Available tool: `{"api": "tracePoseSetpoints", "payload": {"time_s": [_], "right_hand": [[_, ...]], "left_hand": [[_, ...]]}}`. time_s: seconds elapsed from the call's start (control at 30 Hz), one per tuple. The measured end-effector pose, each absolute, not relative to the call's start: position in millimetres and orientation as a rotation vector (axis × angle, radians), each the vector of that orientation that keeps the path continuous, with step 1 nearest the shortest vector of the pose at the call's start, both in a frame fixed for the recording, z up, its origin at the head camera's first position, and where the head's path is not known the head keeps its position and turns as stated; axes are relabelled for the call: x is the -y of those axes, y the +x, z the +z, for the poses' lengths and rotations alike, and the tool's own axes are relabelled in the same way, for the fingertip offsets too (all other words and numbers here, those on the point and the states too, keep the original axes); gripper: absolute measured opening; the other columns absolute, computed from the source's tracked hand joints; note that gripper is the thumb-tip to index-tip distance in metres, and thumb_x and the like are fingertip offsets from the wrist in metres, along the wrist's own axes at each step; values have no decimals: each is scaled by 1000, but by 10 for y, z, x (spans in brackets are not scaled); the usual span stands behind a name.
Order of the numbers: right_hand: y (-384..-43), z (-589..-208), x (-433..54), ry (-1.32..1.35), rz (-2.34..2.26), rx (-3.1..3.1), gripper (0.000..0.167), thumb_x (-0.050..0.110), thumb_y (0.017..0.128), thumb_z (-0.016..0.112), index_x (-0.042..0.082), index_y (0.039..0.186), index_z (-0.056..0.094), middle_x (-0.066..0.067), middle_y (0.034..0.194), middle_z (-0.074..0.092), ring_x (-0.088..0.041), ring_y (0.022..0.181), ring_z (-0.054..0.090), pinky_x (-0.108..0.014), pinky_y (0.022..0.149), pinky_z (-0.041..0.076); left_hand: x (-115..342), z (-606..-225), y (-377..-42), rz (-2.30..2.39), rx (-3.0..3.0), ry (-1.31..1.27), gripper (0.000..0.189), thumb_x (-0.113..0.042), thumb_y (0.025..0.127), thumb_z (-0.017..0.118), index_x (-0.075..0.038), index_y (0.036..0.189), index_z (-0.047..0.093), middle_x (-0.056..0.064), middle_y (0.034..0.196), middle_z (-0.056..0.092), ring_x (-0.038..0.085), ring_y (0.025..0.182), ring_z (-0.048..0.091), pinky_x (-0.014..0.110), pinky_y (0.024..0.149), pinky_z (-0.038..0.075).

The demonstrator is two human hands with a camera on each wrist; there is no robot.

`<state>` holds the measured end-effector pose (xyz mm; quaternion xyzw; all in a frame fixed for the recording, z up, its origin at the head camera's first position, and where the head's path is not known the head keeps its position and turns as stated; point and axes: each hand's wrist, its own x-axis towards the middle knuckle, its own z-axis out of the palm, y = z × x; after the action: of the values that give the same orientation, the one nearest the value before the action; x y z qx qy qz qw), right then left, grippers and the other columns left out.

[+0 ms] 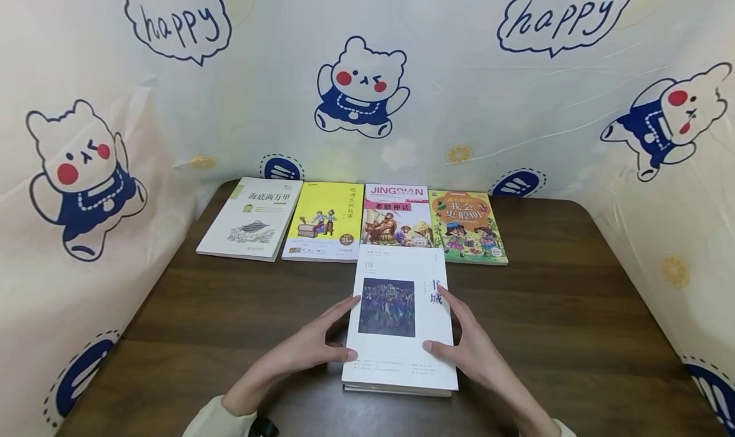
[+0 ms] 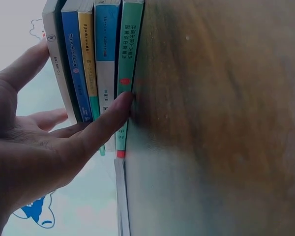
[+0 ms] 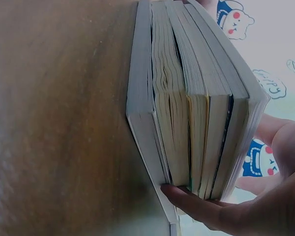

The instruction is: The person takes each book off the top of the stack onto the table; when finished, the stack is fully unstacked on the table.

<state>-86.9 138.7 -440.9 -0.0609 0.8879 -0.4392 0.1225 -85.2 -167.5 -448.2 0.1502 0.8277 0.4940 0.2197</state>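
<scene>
A stack of several books (image 1: 396, 360) stands on the table, with a white book (image 1: 430, 322) bearing a dark picture on top. My left hand (image 1: 310, 341) lies along the stack's left side, fingers extended. In the left wrist view, one fingertip touches the green spine (image 2: 129, 54) of the lowest book, and blue and yellow spines show above it. My right hand (image 1: 473, 348) is at the other side, its thumb over the top cover and its fingers extended. The right wrist view shows page edges (image 3: 201, 132) and a straight finger (image 3: 191, 201) against them.
Behind the stack lies a row of flat books: a white one (image 1: 252, 217), a yellow one (image 1: 327, 217), a pink-and-white one (image 1: 396, 217) and an orange-and-green one (image 1: 467, 226). A printed curtain (image 1: 275, 105) surrounds the dark wooden table (image 1: 551, 309).
</scene>
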Motion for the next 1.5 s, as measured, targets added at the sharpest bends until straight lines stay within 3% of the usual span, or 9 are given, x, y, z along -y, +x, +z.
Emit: {"api": "tracePoseSetpoints", "payload": {"time_s": [0.63, 0.9, 1.07, 1.2, 1.33, 1.5], "right_hand": [[-893, -4411, -1459, -190, -1317, -2610, 96, 27, 75, 83, 23, 152, 26, -16, 155, 25, -41, 140, 25, -65, 103, 30], [-916, -4354, -1517, -192, -1319, -2616, 98, 22, 75, 83, 23, 153, 24, -17, 155, 26, -40, 140, 26, -64, 102, 31], [-930, -4312, -1573, -181, -1344, -2588, 101, 18, 74, 84, 20, 154, 22, -21, 149, 34, -37, 116, 53, -44, 84, 48], [-940, -4305, -1638, -191, -1381, -2545, 97, 15, 74, 84, 19, 153, 27, -23, 145, 38, -33, 103, 60, -31, 70, 50], [-946, -4309, -1713, -208, -1435, -2468, 86, 11, 75, 82, 18, 149, 38, -24, 145, 38, -33, 104, 61, -31, 65, 53], [-962, -4305, -1813, -217, -1561, -2226, 77, 3, 80, 76, 10, 148, 38, -31, 134, 46, -28, 84, 69, -37, 57, 56]], "left_hand": [[1668, -4516, -849, 1380, -2280, 411, 90, -35, 81, 77, -24, 154, 25, 10, 159, 19, 35, 143, 18, 59, 111, 22], [1656, -4519, -845, 1403, -2274, 431, 95, -35, 81, 78, -23, 155, 20, 12, 158, 19, 37, 140, 26, 58, 109, 26], [1659, -4522, -836, 1455, -2233, 472, 92, -27, 84, 76, -18, 155, 19, 14, 159, 14, 39, 139, 29, 51, 102, 40], [1672, -4531, -830, 1472, -2210, 502, 88, -22, 85, 75, -16, 155, 21, 12, 161, 9, 39, 140, 23, 43, 93, 49], [1674, -4531, -833, 1459, -2213, 511, 85, -20, 86, 74, -14, 154, 23, 9, 161, 7, 36, 143, 18, 41, 93, 50], [1673, -4521, -832, 1458, -2209, 510, 85, -18, 86, 74, -12, 154, 23, 7, 162, 6, 35, 143, 18, 41, 93, 50]]}}
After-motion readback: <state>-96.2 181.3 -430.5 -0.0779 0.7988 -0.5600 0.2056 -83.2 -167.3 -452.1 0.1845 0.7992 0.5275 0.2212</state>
